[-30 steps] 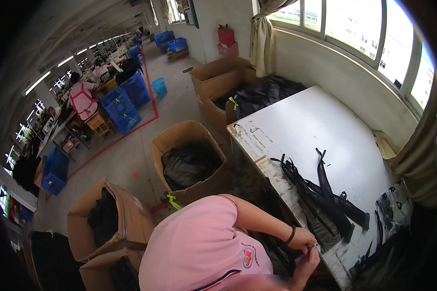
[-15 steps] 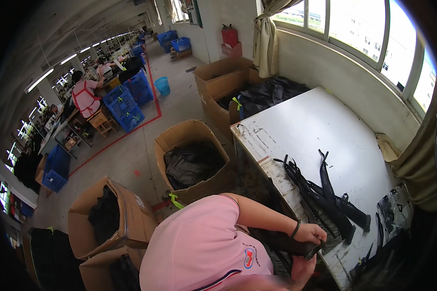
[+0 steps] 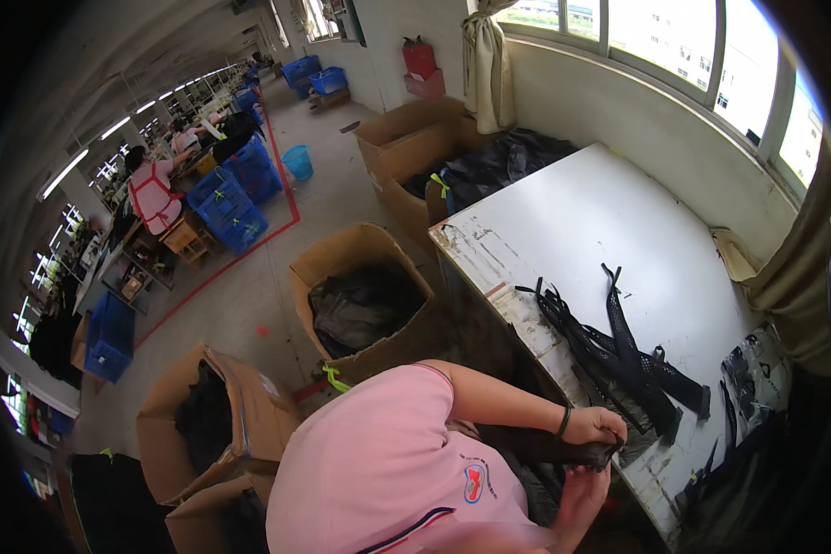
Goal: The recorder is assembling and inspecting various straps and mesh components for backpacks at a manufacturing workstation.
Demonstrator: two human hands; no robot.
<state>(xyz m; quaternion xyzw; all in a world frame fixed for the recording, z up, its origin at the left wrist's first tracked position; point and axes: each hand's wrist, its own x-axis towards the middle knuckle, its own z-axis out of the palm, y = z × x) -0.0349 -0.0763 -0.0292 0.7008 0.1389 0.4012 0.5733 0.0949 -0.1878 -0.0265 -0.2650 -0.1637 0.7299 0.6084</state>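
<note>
My left hand (image 3: pixel 596 426) is closed on the edge of a black piece of fabric (image 3: pixel 554 450) beside the near edge of the white table. Just below, my right hand (image 3: pixel 584 487) pinches the same edge from underneath, its fingertips against the cloth. The rest of the fabric hangs back toward my body and is partly hidden by my left forearm. On the table (image 3: pixel 563 212), black mesh strips (image 3: pixel 632 369) with thin straps lie in a loose bundle, close to my hands.
A clear plastic bag (image 3: pixel 752 374) with black pieces lies at the table's right. Cardboard boxes (image 3: pixel 365 249) holding black material stand left of and behind the table. Blue crates (image 3: pixel 226 208), a blue bucket (image 3: pixel 297 162) and a seated person (image 3: pixel 155 194) are farther left.
Both hands have shifted slightly, with the fabric edge still between them. My right hand has turned, and its fingers now reach up to the cloth. The whole view has tilted a little.
</note>
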